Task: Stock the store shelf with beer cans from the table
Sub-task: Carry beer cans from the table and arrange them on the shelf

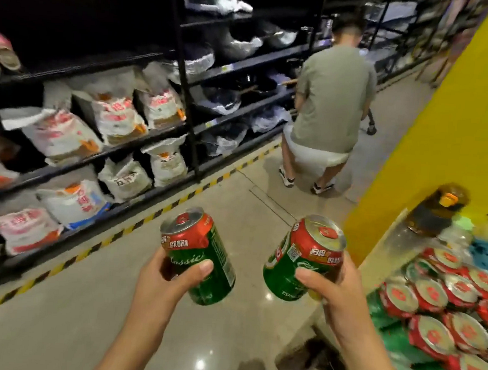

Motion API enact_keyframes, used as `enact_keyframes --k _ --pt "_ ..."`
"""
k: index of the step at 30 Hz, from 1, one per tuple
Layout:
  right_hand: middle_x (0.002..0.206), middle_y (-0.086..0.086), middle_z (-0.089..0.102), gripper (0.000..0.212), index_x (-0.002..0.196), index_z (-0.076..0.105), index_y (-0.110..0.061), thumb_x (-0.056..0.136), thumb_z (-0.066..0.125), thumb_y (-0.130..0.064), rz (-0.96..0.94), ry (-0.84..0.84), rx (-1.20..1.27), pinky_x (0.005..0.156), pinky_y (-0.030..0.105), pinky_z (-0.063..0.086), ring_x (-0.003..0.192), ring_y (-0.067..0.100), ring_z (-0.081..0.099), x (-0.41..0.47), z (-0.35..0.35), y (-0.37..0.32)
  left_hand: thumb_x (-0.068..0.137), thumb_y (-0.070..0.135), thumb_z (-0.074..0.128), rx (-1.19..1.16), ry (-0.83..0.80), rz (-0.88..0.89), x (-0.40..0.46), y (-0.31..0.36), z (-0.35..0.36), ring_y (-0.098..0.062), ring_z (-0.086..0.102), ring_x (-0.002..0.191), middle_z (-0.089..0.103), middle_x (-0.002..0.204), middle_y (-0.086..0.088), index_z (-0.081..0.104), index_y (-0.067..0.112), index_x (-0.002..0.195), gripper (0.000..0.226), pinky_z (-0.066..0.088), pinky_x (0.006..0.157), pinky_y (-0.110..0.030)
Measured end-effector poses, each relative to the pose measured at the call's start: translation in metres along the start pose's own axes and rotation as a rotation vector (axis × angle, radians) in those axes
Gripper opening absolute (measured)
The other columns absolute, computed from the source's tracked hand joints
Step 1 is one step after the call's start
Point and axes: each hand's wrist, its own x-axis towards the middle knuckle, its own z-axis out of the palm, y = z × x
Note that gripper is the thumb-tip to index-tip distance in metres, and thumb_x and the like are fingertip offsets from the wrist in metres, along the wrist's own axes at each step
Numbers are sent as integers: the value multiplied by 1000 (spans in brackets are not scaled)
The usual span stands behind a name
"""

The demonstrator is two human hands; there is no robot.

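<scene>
Green-and-red beer cans, two in hand. Head view: left hand (167,277) wrapped round left can (200,257), fingers curled behind it, thumb across the front; right hand (333,292) gripping right can (304,258) likewise, thumb on the green body. Both cans tilted, tops leaning away, held over the floor (113,305), apart from each other. Remaining cans (436,308) lying on the surface (388,252) right of the right fingers; about a dozen tops visible, exact count not possible. Shelf (73,167) left of the left fingers, loaded with sacks (114,118). Seated person (329,104) ahead in the aisle. Step judged: carrying to the shelf. Best done gripping mid-body, righting each can before setting down, labels outward.
</scene>
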Motion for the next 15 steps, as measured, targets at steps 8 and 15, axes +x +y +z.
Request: enact_keyframes --k 8,15 --pt "101 0 72 74 101 68 -33 31 87 -45 69 -382 -47 70 23 54 94 14 67 70 119 28 39 53 73 -44 388 43 21 2 -102 -7 66 93 71 99 12 63 30 107 72 47 74 -26" --pt "102 -4 71 76 110 61 -26 37 80 -36 118 -496 -90 67 21 54 92 10 67 150 166 44 35 53 74 -53 513 30 83 13 -118 -3 65 85 72 92 13 63 27 102 72 45 69 -22"
